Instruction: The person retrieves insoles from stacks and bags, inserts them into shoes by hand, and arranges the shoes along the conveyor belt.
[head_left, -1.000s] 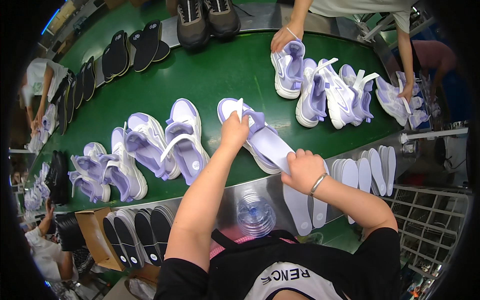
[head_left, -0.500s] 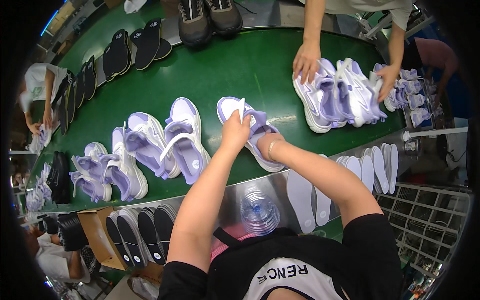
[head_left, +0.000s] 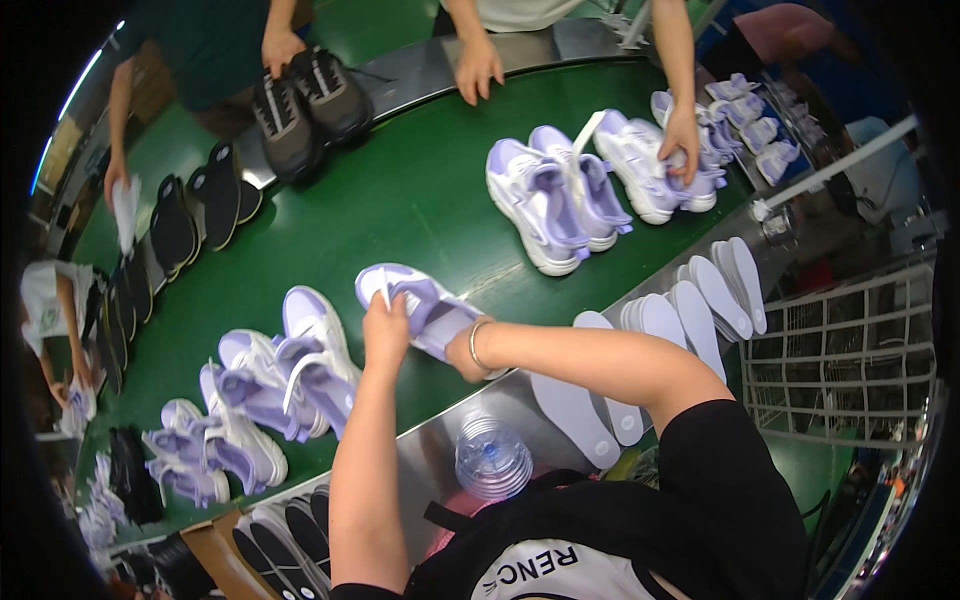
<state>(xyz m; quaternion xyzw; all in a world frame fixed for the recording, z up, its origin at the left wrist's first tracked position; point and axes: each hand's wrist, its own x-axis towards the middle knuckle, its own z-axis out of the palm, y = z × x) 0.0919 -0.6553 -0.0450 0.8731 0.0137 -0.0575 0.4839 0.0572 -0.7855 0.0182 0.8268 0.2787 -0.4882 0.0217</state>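
A white and lavender sneaker (head_left: 437,318) lies on the green work surface in front of me, its toe pointing away and to the left. My left hand (head_left: 386,328) is closed on the white strap and tongue near its front. At the heel end, my right hand (head_left: 472,350), with a bracelet at the wrist, grips the back of the shoe. Some of its fingers are hidden by the hand itself. To the left stand several matching sneakers (head_left: 318,325) with their straps loose.
Across the surface, a co-worker's hand (head_left: 680,145) touches more lavender sneakers (head_left: 535,205). Another person holds dark hiking shoes (head_left: 285,125). White insoles (head_left: 570,415) line the near metal edge, beside a clear plastic bottle (head_left: 492,458). Black insoles (head_left: 215,195) lie at the far left.
My right hand has drawn back from inside the sneaker to its heel. The view has shifted. One co-worker's hand has come off the far sneakers, and another person now holds the dark shoes.
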